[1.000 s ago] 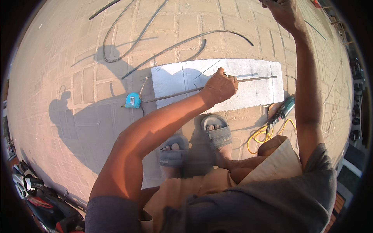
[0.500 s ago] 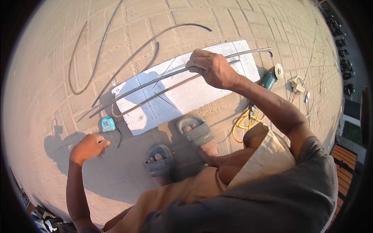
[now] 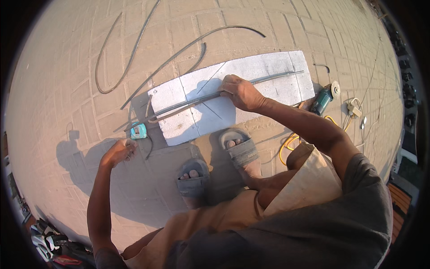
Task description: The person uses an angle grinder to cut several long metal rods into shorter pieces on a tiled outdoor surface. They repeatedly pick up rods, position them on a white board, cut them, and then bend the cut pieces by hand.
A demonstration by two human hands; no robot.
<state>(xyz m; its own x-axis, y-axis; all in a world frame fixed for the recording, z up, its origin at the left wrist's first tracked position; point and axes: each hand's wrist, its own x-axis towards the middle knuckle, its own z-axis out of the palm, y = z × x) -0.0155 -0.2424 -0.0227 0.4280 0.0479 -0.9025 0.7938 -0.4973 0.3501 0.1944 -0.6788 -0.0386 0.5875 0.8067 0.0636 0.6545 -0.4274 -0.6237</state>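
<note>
My right hand [image 3: 243, 94] is closed around a thin dark metal rod [image 3: 271, 77] lying lengthwise over a white slab [image 3: 179, 129], which has dark lines and marks on it. A second, bent rod [image 3: 169, 115] runs close beside it. My left hand [image 3: 118, 151], its fingers loosely bent and apart, hovers just below a turquoise tape measure [image 3: 138, 131] at the slab's left end; nothing visible is in it. A green angle grinder [image 3: 320, 100] lies by the slab's right end.
Bent rods [image 3: 206, 33] lie on the paving [image 3: 67, 103] beyond the slab. A yellow cable [image 3: 283, 150] and a beige plug connector [image 3: 354, 110] are at the right. My sandalled feet [image 3: 193, 183] stand before the slab. Parked motorbikes [image 3: 49, 246] show at the lower left.
My right hand has come down from the upper right onto the rods. My left hand has left the slab for the lower left, then risen slightly toward the tape measure.
</note>
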